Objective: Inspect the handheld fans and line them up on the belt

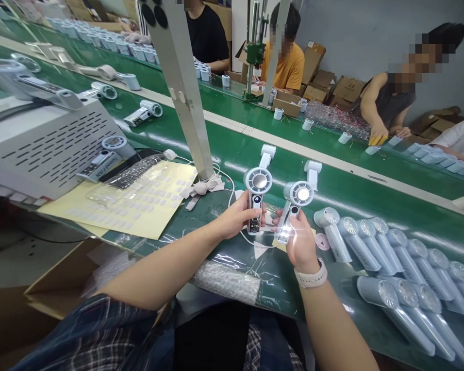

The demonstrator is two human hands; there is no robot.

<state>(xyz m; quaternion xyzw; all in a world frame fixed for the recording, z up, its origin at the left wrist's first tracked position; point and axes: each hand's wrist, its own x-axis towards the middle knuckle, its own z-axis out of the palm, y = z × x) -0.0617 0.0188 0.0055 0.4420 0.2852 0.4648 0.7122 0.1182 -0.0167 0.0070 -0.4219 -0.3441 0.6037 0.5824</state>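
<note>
My left hand (237, 216) grips a small white handheld fan (257, 193) upright by its handle; a lit display shows on the handle. My right hand (299, 242) holds a second white handheld fan (296, 206), tilted left, with a bright light glaring on its lower handle. A white watch sits on my right wrist. Both fans are held side by side above the green work surface (332, 190). A thin white cable (229, 189) runs from the bench toward my left hand.
Rows of pale blue fans (394, 263) lie at the right. A yellow sheet of clear stickers (139, 206) and a grey vented box (42, 147) sit at the left. A slanted metal post (185, 87) stands ahead. Several people work across the green conveyor (255, 118).
</note>
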